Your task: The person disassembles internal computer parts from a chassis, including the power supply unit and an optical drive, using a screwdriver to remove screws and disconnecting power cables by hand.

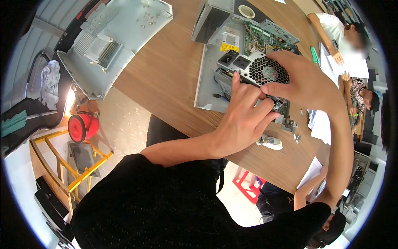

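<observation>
A computer power supply unit [253, 66] with a honeycomb fan grille and two black sockets sits in an opened computer case [204, 74] on the table. My right hand [304, 81] curves over its far right side, thumb and fingers gripping the grille end. Along the near edge, my left hand [240, 116] has its index fingertip on the metal below the sockets. The other left fingers bend against the unit's lower corner, partly hiding it. Behind the unit lies a green circuit board [259, 37] with cables.
A detached case panel [124, 50] holds a finned heat sink [99, 50] and loose screws. Near my left wrist lie a white crumpled packet [271, 143] and small metal parts [289, 124]. A tape roll [246, 11] is at the back. Other people sit along the right with papers [350, 64].
</observation>
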`<action>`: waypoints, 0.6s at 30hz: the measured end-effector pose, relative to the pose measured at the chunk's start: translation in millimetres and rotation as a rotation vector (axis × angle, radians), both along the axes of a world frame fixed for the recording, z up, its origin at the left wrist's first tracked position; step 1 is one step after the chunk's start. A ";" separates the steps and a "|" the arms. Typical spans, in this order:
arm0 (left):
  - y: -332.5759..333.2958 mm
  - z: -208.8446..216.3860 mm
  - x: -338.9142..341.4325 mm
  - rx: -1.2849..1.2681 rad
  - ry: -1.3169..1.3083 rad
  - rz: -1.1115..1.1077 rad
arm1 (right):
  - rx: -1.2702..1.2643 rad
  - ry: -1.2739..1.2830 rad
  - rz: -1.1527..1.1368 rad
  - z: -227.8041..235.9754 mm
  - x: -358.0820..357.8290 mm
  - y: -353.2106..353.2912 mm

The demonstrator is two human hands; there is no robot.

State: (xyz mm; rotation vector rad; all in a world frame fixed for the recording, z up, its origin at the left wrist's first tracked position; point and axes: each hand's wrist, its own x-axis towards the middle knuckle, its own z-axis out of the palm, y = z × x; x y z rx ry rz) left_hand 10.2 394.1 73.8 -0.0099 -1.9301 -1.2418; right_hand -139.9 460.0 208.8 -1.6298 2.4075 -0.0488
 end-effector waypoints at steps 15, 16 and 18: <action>-0.2 3.1 -5.4 0.039 0.078 -0.034 | 0.322 -0.235 0.014 -37.3 -6.1 -98.1; 0.1 2.5 -4.6 0.037 0.058 -0.044 | 0.311 -0.156 0.041 -37.0 -1.9 -99.0; 1.4 1.5 -3.4 0.045 0.083 -0.042 | 0.303 -0.075 0.066 -33.3 3.9 -99.4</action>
